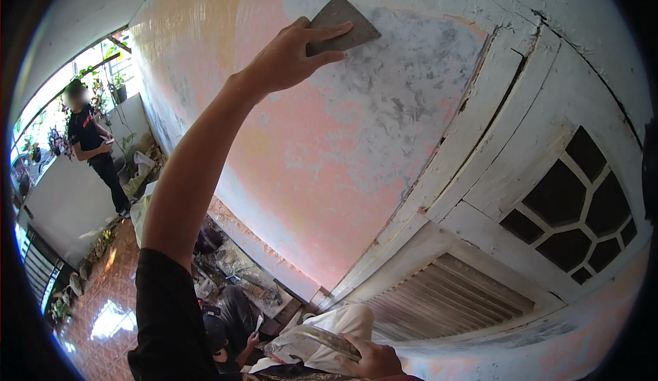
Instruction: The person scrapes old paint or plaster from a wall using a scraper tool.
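My left hand is raised at the top middle and grips a flat grey putty spreader, fingers spread along its face. The spreader lies at or close to the wall, whose pink paint is partly covered by grey-white filler. Low in the picture, my right hand holds the rim of a shallow, filler-smeared container. What lies inside that container is hard to make out.
A white wooden door frame with a louvred panel and a dark-paned grille borders the wall. One person stands far left; another person sits below. Rubble lies along the wall's foot, beside a tiled floor.
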The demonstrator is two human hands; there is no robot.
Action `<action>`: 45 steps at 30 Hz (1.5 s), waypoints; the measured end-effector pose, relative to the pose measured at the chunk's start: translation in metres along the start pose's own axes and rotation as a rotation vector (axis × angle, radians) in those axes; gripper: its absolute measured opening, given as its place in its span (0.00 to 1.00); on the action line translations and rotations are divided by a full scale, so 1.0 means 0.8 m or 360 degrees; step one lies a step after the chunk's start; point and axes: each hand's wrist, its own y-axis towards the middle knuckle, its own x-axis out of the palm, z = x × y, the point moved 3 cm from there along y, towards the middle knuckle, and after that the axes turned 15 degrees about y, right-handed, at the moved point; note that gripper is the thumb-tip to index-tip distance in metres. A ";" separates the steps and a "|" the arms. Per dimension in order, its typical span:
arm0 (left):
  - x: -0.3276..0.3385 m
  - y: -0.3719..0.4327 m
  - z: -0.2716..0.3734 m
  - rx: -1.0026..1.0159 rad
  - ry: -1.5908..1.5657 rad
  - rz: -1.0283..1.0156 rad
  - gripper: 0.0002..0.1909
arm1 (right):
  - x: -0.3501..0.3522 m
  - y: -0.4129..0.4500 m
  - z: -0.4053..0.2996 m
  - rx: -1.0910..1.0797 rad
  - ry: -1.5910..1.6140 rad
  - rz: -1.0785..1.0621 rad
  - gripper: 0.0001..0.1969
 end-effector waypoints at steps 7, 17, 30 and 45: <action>-0.008 0.000 0.001 -0.0137 -0.0085 -0.0148 0.25 | 0.001 0.006 -0.006 0.0278 0.0036 -0.0042 0.26; -0.009 0.001 0.008 -0.0143 -0.0256 -0.0153 0.26 | 0.010 0.014 0.005 0.0341 -0.0388 -0.0113 0.27; -0.015 0.009 0.014 -0.0295 -0.0284 -0.0419 0.28 | 0.012 0.011 0.012 0.0238 -0.0454 -0.0103 0.28; 0.009 0.013 0.003 -0.0174 -0.0115 0.0147 0.39 | 0.001 0.013 0.019 0.0366 -0.0225 -0.0270 0.30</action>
